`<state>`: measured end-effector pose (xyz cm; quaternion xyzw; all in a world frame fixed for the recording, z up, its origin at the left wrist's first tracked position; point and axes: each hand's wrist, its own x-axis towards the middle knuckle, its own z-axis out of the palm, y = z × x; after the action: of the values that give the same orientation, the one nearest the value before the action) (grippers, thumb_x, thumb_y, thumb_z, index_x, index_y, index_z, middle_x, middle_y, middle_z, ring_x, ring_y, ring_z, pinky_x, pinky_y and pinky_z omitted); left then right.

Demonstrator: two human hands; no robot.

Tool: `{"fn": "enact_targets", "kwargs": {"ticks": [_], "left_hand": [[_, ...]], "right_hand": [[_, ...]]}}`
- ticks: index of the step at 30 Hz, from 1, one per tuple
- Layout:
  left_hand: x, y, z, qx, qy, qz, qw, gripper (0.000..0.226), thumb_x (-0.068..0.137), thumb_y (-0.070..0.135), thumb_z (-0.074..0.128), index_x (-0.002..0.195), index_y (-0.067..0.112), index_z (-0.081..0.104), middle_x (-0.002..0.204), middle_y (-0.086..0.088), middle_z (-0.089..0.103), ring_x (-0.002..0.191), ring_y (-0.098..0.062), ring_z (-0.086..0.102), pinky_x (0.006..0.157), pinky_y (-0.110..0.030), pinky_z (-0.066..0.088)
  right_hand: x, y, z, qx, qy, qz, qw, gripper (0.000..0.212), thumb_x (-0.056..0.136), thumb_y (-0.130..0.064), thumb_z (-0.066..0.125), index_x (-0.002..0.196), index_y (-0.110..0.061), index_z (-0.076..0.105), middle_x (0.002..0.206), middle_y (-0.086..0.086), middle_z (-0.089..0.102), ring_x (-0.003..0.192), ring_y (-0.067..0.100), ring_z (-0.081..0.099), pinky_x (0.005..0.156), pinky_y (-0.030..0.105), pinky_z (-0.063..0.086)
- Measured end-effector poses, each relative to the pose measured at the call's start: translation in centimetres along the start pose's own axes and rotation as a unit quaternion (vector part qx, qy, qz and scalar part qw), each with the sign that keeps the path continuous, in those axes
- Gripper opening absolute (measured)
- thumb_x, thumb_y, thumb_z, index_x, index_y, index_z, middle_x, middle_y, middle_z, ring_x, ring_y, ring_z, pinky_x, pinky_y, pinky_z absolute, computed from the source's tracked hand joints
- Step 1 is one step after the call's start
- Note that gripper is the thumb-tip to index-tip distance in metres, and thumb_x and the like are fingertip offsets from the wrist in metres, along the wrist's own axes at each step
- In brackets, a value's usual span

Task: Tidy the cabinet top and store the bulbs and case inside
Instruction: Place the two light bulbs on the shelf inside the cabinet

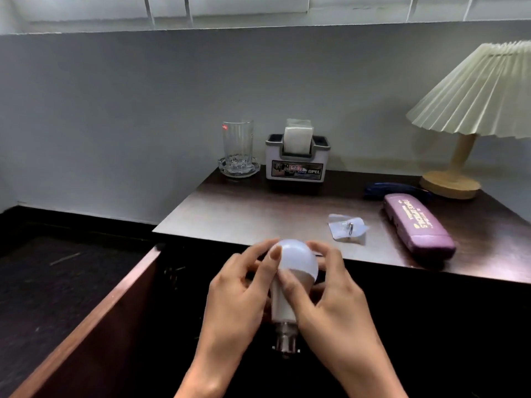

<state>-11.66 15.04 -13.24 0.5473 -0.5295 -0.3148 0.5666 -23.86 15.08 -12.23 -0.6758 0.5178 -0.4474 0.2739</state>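
Note:
A white LED bulb (296,262) with a metal bayonet base pointing down is held in front of the cabinet, just below its front edge. My left hand (238,300) grips the bulb's body from the left. My right hand (333,297) grips it from the right, fingers around the dome and body. On the dark wooden cabinet top (244,208) lies a purple case (418,228) at the right, with gold lettering. A small clear packet with a tiny bulb (347,226) lies to the left of the case.
The cabinet door (94,320) stands swung open at the left; the inside is dark. At the back stand a glass (238,145) on a glass dish, a tissue holder (297,159), a blue stapler (393,189) and a pleated lamp (471,110).

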Motion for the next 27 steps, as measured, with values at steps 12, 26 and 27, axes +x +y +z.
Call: {"fn": "enact_targets", "kwargs": {"ticks": [12, 26, 27], "left_hand": [[-1.0, -10.5, 4.0, 0.133, -0.029, -0.074, 0.988, 0.028, 0.070, 0.060, 0.052, 0.090, 0.040, 0.056, 0.088, 0.010, 0.067, 0.091, -0.007, 0.064, 0.075, -0.012, 0.043], [6.1, -11.5, 7.8, 0.266, -0.021, -0.014, 0.964, 0.029, 0.091, 0.029, 0.051, 0.098, 0.003, 0.062, 0.099, -0.019, 0.068, 0.093, -0.033, 0.062, 0.074, -0.032, 0.041], [6.2, -11.5, 7.9, 0.268, -0.022, -0.014, 0.963, 0.029, 0.091, 0.028, 0.051, 0.097, 0.003, 0.063, 0.099, -0.019, 0.068, 0.093, -0.033, 0.062, 0.074, -0.031, 0.040]], "right_hand": [[-1.2, 10.4, 5.4, 0.043, 0.033, 0.122, 0.991, 0.076, 0.042, -0.060, 0.051, 0.116, -0.043, 0.047, 0.119, 0.008, 0.055, 0.107, 0.025, 0.059, 0.087, 0.031, 0.048], [5.9, 14.6, 6.0, 0.008, 0.000, 0.142, 0.990, 0.065, 0.057, -0.034, 0.054, 0.116, -0.008, 0.056, 0.114, 0.019, 0.053, 0.105, 0.033, 0.055, 0.092, 0.039, 0.046], [6.0, 14.7, 6.1, 0.008, 0.001, 0.143, 0.990, 0.066, 0.056, -0.037, 0.054, 0.116, -0.008, 0.057, 0.114, 0.020, 0.054, 0.106, 0.033, 0.055, 0.092, 0.039, 0.046]]}}
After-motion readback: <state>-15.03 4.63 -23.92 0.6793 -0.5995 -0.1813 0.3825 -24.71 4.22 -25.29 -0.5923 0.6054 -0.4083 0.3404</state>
